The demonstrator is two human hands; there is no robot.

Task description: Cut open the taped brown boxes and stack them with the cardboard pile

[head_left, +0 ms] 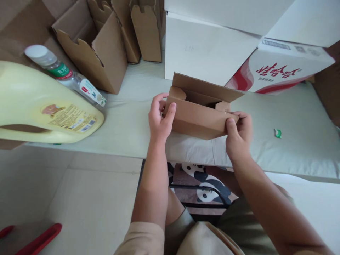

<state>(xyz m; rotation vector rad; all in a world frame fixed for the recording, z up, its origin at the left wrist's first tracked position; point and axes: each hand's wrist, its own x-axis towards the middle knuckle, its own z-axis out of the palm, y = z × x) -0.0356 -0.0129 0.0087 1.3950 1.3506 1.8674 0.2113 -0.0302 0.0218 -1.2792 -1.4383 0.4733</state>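
Note:
A small brown cardboard box point(198, 118) is held between my two hands over the pale green cloth surface. Its long lid flap stands up at the back, and small side flaps show at both ends of the opening. My left hand point(162, 115) grips the left end, thumb on the front panel and fingers curled behind. At the other end, my right hand point(239, 132) pinches the right corner, its thumb in front and its fingers partly hidden behind the cardboard. The inside of the box is mostly in shadow.
Several open cardboard boxes point(106, 53) stand at the back left. Nearer are a clear plastic bottle point(77, 83) and a large yellow jug point(50, 106). White cartons point(207, 49) and a red-and-white carton point(281, 69) stand behind. A small green wrapper point(277, 133) lies on the cloth point(300, 109).

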